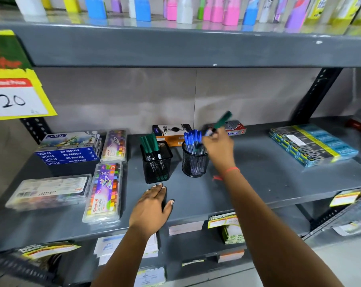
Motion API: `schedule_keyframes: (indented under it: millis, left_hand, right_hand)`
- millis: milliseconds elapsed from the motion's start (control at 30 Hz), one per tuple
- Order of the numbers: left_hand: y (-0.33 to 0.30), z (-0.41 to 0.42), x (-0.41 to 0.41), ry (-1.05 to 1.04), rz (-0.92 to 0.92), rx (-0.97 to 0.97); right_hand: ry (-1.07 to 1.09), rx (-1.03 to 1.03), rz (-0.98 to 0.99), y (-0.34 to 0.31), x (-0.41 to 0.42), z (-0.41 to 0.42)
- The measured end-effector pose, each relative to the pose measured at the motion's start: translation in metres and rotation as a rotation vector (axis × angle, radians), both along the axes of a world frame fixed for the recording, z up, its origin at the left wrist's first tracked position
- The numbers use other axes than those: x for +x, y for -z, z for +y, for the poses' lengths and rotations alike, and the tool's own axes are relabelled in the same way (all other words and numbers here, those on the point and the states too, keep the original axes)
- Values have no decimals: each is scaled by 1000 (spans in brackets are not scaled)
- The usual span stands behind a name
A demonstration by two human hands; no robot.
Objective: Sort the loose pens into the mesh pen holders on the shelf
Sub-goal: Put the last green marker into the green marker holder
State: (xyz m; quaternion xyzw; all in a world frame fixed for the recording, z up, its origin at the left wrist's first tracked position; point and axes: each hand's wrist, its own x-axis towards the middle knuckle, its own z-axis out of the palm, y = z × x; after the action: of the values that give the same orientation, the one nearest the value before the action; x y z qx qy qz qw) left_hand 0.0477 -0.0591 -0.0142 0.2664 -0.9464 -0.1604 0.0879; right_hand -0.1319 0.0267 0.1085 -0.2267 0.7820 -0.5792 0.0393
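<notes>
Blurring green-capped pen [223, 121], seemingly dark-barrelled, tilted in right hand [218, 146]

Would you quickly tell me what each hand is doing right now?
Left hand: open, flat on the shelf, holding nothing.
Right hand: closed on a green pen.

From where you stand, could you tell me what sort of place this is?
Most likely a stationery shop: a price sign marked 20 hangs on the shelf, with boxed oil pastels and pen holders on it.

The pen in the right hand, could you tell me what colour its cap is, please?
Green, seen in the head view: the pen in the right hand has a green cap.
</notes>
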Motion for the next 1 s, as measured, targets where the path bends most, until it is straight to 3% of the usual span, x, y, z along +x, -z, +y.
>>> schedule_keyframes:
  millis: [133, 400, 567, 667, 733, 867, 1000]
  left_hand:
    - [2, -1, -1, 11, 22, -13]
    - [5, -1, -1, 1, 54, -33]
    - [8, -1, -3, -15, 63, -57]
    - [7, -1, -2, -14, 70, -49]
    - [6, 1, 1, -36, 146, -12]
    - [-5, 9, 6, -311, 533, 147]
    - [-16, 10, -12, -542, 708, 331]
  right_hand:
    - [-211, 128, 137, -17, 25, -48]
    - [-306, 583, 159, 2, 44, -85]
    - [-337, 706, 207, 10, 48, -87]
    - [-343, 639, 198, 10, 48, -84]
    - [-264, 469, 204, 14, 45, -77]
    - [158, 9, 257, 40, 36, -43]
    - [283, -137, 18, 76, 32, -12]
